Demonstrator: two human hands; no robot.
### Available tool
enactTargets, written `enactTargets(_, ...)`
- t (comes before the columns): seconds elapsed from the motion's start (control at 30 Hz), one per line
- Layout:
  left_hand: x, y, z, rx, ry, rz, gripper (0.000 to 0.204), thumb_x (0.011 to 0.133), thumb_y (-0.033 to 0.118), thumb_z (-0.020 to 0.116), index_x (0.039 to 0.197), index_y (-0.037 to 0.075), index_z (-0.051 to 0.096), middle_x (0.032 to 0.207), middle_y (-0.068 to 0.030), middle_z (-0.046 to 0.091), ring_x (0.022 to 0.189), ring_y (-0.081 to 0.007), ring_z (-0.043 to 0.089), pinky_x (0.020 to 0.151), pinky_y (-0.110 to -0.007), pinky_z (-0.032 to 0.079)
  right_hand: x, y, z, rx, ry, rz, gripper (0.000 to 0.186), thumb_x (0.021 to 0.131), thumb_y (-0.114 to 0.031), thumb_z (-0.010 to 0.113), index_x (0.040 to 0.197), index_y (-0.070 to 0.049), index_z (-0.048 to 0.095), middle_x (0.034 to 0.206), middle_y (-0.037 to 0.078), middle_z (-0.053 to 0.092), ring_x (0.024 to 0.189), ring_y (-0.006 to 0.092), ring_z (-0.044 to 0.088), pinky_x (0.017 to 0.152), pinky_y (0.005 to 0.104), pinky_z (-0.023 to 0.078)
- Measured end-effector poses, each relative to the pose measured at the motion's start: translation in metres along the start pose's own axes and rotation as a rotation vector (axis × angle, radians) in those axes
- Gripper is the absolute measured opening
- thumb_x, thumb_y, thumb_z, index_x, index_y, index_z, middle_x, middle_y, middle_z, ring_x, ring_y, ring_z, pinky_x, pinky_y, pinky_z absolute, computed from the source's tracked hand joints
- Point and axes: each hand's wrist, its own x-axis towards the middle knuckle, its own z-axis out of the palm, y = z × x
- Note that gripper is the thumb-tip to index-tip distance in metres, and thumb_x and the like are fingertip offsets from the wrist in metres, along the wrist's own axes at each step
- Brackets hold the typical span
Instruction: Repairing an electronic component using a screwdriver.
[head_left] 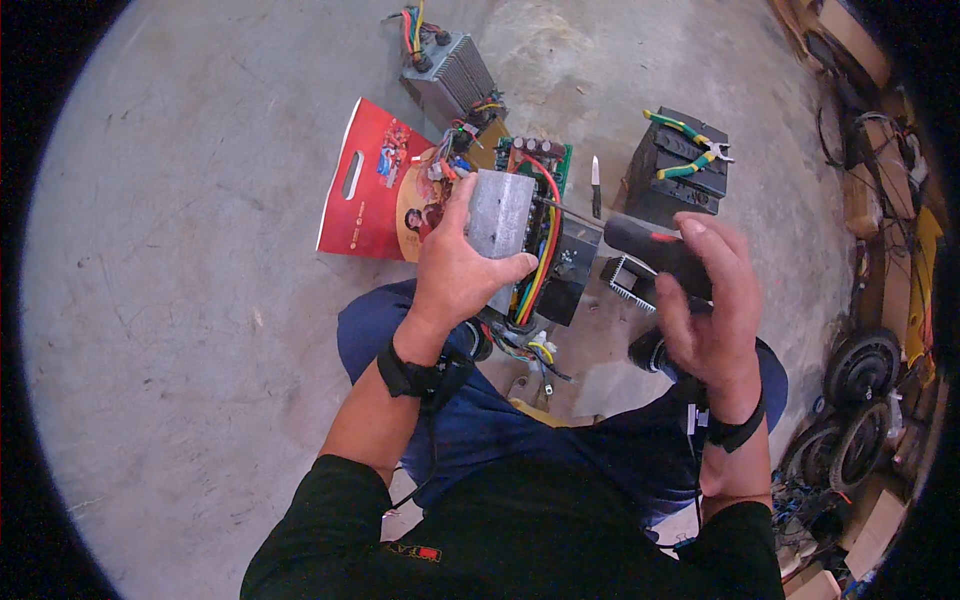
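My left hand (452,262) grips a silver metal heat sink block (503,215), with the thumb over its right side. The block is part of an opened electronic controller with a green circuit board (545,155) and thick red, yellow and green wires (549,250) along its side. My right hand (712,290) is closed round the dark, red-marked handle of a screwdriver (640,241). Its thin shaft points left, and the tip reaches the wire side of the controller; the exact contact point is too small to tell. A black plate (572,285) sits beside the wires.
A red printed bag (350,225) lies left of the controller. Beyond is a finned metal controller case (450,80). Green-handled pliers (690,150) rest on a black box (672,190), near a knife (596,185) and a finned frame (630,284). Wheels (862,365) and cartons line the right.
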Motion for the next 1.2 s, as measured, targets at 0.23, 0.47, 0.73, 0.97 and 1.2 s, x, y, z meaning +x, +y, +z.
enactTargets(0.23, 0.000, 0.002, 0.000, -0.033, -0.005, -0.005, 0.110, 0.063, 0.025, 0.093, 0.155, -0.002, 0.038, 0.133, -0.0243, 0.065, 0.120, -0.0322, 0.067, 0.103, -0.039, 0.051, 0.004, -0.005, -0.008, -0.033, -0.102, 0.022, 0.058, 0.076, 0.001, 0.076, 0.132, -0.003, 0.059, 0.121, 0.023, 0.066, 0.101, 0.0394, 0.069, 0.084, 0.0449, 0.058)
enactTargets(0.47, -0.001, 0.001, -0.001, 0.001, -0.002, 0.013, 0.110, 0.063, 0.025, 0.093, 0.154, -0.002, 0.038, 0.132, -0.0241, 0.066, 0.119, -0.0323, 0.068, 0.103, -0.039, 0.051, 0.011, -0.008, -0.003, -0.080, 0.036, -0.089, 0.062, 0.077, -0.006, 0.081, 0.134, -0.003, 0.058, 0.123, 0.024, 0.065, 0.101, 0.0396, 0.068, 0.082, 0.0449, 0.059)
enactTargets(0.73, -0.002, 0.002, 0.000, -0.005, 0.001, 0.020, 0.109, 0.064, 0.025, 0.093, 0.155, 0.000, 0.039, 0.131, -0.0233, 0.067, 0.118, -0.0321, 0.068, 0.102, -0.038, 0.052, 0.006, -0.005, -0.001, -0.112, 0.008, -0.084, 0.071, 0.074, -0.012, 0.087, 0.137, -0.003, 0.056, 0.125, 0.024, 0.063, 0.103, 0.0395, 0.068, 0.085, 0.0441, 0.058)
enactTargets(0.97, -0.002, 0.003, 0.002, 0.014, -0.012, 0.013, 0.109, 0.063, 0.025, 0.093, 0.155, 0.001, 0.038, 0.131, -0.0228, 0.067, 0.118, -0.0317, 0.068, 0.103, -0.038, 0.051, 0.004, -0.006, -0.009, -0.035, -0.080, 0.083, 0.073, 0.082, -0.036, 0.086, 0.139, -0.004, 0.055, 0.120, 0.023, 0.066, 0.100, 0.0402, 0.070, 0.083, 0.0433, 0.058)
enactTargets(1.2, -0.002, 0.004, 0.000, 0.054, -0.022, -0.011, 0.110, 0.063, 0.026, 0.093, 0.155, 0.001, 0.038, 0.133, -0.0234, 0.065, 0.119, -0.0321, 0.067, 0.103, -0.039, 0.051, 0.002, -0.003, -0.019, -0.068, -0.173, 0.280, 0.062, 0.085, -0.029, 0.082, 0.135, -0.003, 0.057, 0.114, 0.020, 0.067, 0.099, 0.0378, 0.070, 0.084, 0.0411, 0.057)
